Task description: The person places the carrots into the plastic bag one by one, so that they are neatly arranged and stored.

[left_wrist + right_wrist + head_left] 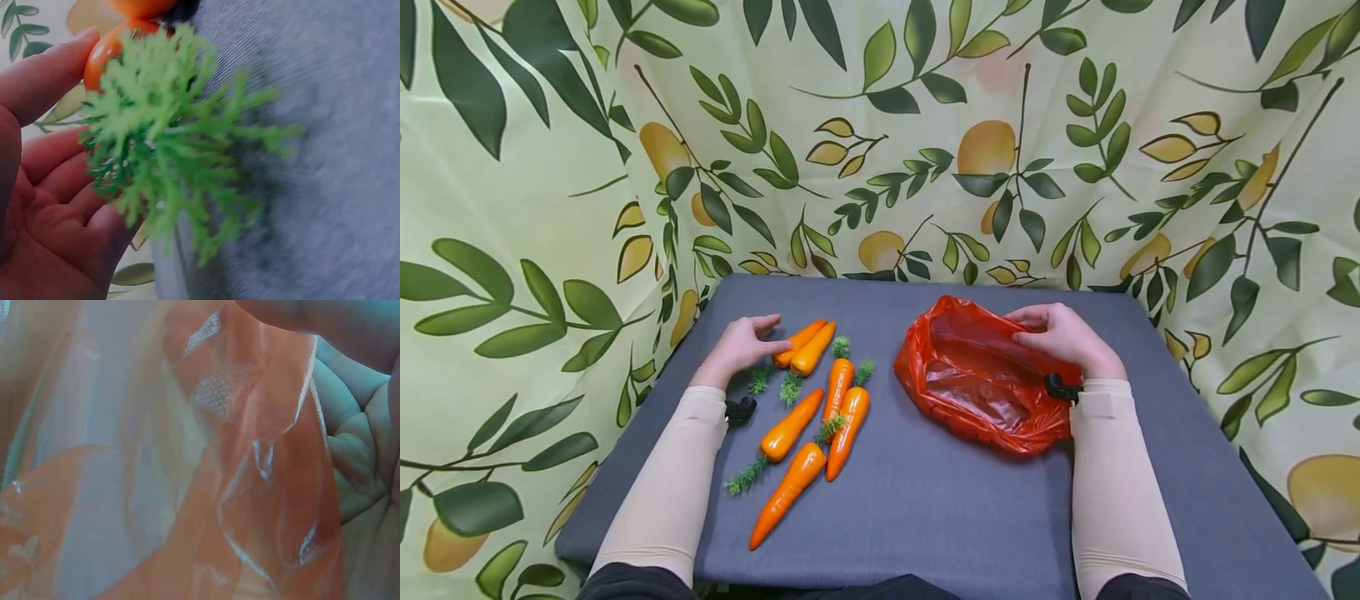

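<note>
Leaf-patterned fabric [917,117] backs a grey desk [947,517]. At the desk's ten o'clock, two carrots [813,348] lie side by side; the left grip [740,347] is half spread, thumb against one, enclosing nothing. Four more carrots [847,429] lie towards their six o'clock. At two o'clock, the right grip [1066,340] pinches a red bag's [973,392] rim.

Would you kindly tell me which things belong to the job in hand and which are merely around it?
Apparently in use:
- six orange carrots, one touched by the left hand
- red bag, held by the right hand

Merely around:
- grey table
- leaf-patterned cloth
</note>
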Available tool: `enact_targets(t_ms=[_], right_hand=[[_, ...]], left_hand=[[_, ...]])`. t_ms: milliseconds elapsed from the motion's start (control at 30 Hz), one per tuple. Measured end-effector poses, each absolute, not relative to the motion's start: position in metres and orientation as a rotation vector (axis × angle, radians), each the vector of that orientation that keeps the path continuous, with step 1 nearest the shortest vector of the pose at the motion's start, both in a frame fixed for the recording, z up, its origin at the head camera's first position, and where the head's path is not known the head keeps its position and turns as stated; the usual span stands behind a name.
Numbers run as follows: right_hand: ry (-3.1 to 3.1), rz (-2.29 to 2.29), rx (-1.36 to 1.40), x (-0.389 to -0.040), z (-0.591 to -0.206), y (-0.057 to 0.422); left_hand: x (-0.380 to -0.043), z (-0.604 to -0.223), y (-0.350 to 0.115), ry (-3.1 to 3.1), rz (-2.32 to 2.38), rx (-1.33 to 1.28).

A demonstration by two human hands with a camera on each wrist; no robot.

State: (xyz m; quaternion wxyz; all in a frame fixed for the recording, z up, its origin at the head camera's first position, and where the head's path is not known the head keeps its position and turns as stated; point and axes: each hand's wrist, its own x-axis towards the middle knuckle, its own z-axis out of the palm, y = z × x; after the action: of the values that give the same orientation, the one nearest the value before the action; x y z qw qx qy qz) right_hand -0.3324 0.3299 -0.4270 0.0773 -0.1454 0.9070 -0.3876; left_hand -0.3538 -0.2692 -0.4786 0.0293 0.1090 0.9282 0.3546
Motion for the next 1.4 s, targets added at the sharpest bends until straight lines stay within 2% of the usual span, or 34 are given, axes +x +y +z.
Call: enact_targets(t_ms=[600, 967, 1400], right_hand=[[2.707, -1.169, -0.435, -0.331, -0.427, 0.329], [2.708, -1.167, -0.436, -0.334, -0.429, 0.33], [2.705, -1.163, -0.43, -0.333, -0.428, 0.331]], left_hand=[[-0.347, -0.477, -0.248, 2.823, 1.113, 0.342], [-0.346, -0.474, -0.25, 2.858, 1.13, 0.286], [-0.329, -0.413, -0.247, 2.887, 1.239, 0.325]])
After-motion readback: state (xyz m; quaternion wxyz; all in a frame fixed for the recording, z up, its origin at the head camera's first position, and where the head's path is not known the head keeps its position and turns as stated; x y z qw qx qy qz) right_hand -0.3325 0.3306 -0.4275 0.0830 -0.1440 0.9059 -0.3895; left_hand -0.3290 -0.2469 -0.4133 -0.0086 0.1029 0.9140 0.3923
